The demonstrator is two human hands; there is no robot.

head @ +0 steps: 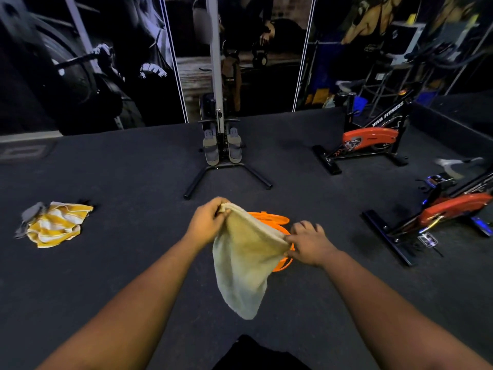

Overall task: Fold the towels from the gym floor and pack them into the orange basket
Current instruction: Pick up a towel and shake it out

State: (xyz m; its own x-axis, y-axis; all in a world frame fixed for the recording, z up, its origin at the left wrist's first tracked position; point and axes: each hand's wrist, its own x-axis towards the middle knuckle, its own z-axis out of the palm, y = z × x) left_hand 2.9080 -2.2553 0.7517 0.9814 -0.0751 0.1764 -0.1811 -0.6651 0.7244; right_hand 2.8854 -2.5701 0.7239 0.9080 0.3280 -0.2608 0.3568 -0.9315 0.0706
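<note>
A pale cream towel point(244, 265) hangs in the air between my hands. My left hand point(206, 221) pinches its upper left corner. My right hand point(306, 243) pinches the top edge at the right. The cloth droops to a point below. Behind it, mostly hidden, sits the orange basket point(277, 218) on the dark floor; only its rim and handle show. A crumpled yellow-and-white striped towel point(57, 225) lies on the floor at the left, with a grey cloth point(30, 216) beside it.
A rowing machine point(221, 145) stands straight ahead beyond the basket. Two exercise bikes with red flywheel covers stand at the right, one far point(369, 137) and one near point(453, 208). A wall with gym posters point(106, 57) closes the back.
</note>
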